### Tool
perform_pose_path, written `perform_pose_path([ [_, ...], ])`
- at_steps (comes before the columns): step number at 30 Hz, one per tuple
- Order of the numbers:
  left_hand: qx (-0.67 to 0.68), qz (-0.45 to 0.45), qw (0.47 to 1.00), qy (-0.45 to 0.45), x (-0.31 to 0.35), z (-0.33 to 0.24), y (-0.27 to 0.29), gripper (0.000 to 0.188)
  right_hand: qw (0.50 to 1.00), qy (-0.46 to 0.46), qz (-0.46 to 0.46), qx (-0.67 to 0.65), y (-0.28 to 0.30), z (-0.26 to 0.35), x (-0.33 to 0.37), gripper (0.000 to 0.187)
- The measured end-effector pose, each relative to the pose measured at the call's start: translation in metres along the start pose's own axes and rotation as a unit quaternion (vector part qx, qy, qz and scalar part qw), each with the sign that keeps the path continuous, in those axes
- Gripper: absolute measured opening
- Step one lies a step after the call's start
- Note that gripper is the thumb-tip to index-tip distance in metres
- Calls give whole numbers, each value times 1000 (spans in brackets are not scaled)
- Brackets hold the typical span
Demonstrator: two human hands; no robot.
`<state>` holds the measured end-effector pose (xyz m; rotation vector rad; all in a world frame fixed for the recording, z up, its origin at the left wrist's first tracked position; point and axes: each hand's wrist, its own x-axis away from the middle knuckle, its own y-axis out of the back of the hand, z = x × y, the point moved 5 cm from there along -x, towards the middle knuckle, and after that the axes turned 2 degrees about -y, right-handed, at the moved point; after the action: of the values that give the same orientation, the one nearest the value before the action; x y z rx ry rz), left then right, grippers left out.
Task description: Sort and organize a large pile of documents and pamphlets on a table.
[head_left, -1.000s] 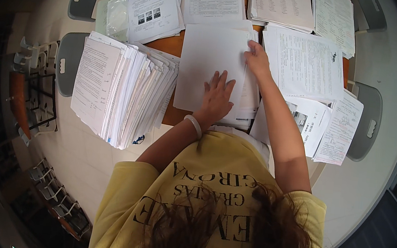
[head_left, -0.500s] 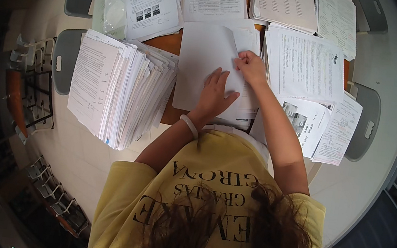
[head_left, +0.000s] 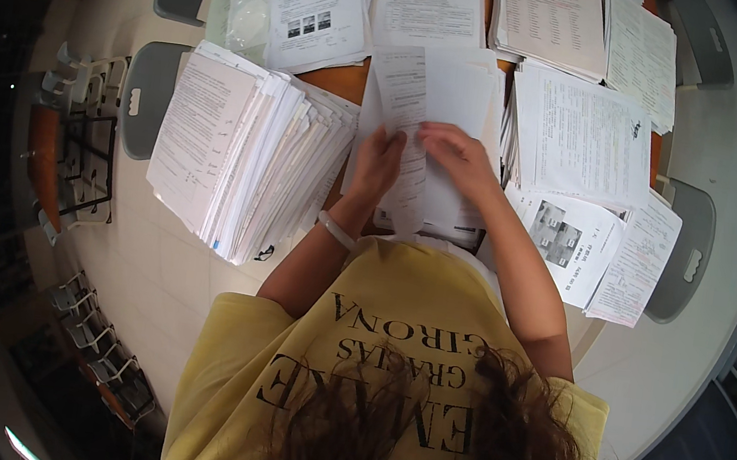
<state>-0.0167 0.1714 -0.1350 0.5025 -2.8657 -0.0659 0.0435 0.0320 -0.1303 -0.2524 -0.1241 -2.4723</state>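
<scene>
In front of me on the table, a printed sheet of paper [head_left: 410, 116] stands bent up in a narrow curl. My left hand [head_left: 380, 165], with a pale bracelet at its wrist, is shut on it, thumb against the printed side. Close to the sheet's right edge, my right hand [head_left: 464, 161] has its fingers loosely bent and apart, the fingertips at or just touching the paper. Beneath both hands lies a pile of papers with a blank white page [head_left: 463, 95] on top.
Left of me leans a tall, fanned stack of papers [head_left: 239, 159]. More paper piles [head_left: 578, 132] crowd the right side, and others [head_left: 429, 3] fill the far side. A clear plastic sleeve [head_left: 249, 18] lies far left. Grey chairs [head_left: 152, 102] flank the table.
The sheet's lifted corner has turned over leftward, showing its printed side. My left hand, earlier flat on the page, now grips it. My right hand has loosened its pinch. The whole view shifted slightly.
</scene>
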Motion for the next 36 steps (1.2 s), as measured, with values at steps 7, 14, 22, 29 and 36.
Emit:
perform_pose_path([
  [7, 152, 62, 983, 79, 23, -75, 31, 31, 983, -102, -90, -120, 29, 5, 13, 56],
  [14, 219, 68, 970, 77, 22, -94, 39, 30, 947, -126, -34, -292, 38, 17, 31, 34],
  [22, 180, 90, 977, 72, 16, -84, 34, 29, 971, -111, -160, -139, 75, 11, 55, 7],
  [29, 167, 110, 977, 76, 13, -84, 19, 28, 960, -115, -207, -152, 82, 8, 70, 6],
  [36, 159, 111, 977, 89, 13, -83, 10, 28, 963, -101, -192, -157, 92, -2, 76, 11],
])
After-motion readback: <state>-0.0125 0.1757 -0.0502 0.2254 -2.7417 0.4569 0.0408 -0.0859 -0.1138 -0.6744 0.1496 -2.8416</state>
